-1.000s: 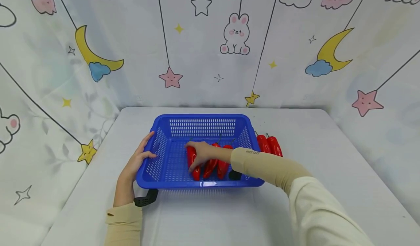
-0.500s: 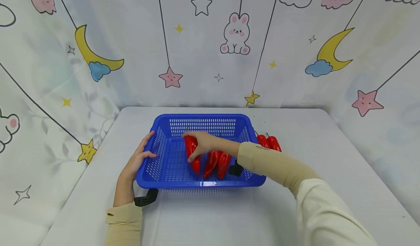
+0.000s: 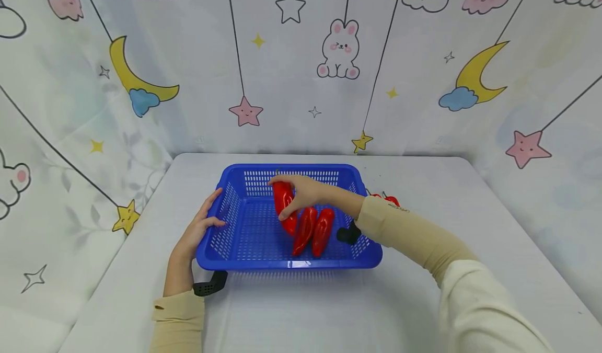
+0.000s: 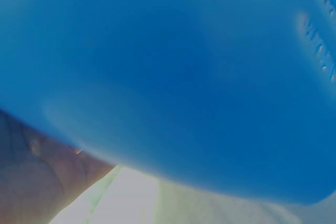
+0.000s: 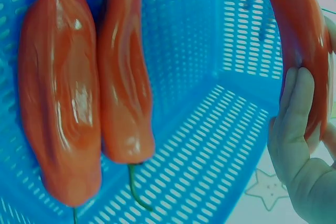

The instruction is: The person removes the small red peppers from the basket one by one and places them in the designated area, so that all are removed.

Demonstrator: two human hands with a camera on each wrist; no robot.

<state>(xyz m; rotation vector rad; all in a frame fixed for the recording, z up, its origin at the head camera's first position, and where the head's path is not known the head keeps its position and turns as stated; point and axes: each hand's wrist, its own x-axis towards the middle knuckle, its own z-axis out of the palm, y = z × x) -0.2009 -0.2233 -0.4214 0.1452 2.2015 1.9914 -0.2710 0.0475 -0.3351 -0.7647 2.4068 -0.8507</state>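
Note:
My right hand (image 3: pixel 305 192) grips a shiny red chili pepper (image 3: pixel 284 198) above the floor of the blue plastic basket (image 3: pixel 263 263). In the right wrist view the fingers wrap round this pepper (image 5: pixel 302 30) along its length. Two more red peppers, one in the middle (image 3: pixel 305 231) and one to its right (image 3: pixel 323 232), lie side by side in the basket below the hand. My left hand (image 3: pixel 197 231) holds the basket's left rim, thumb over the edge. The left wrist view is mostly filled by the blurred blue basket wall (image 4: pixel 184 77), with part of the palm at lower left.
Beyond the basket's right side, red peppers (image 3: pixel 391 200) lie on the white table (image 3: pixel 437 185), partly hidden by the right sleeve. A cartoon-printed cloth (image 3: pixel 301 81) stands behind the table and on both sides. A black wrist device (image 3: pixel 349 234) hangs under the right wrist.
My right hand has lifted the pepper from the basket floor and shifted slightly right and away from me. The left hand stays on the rim.

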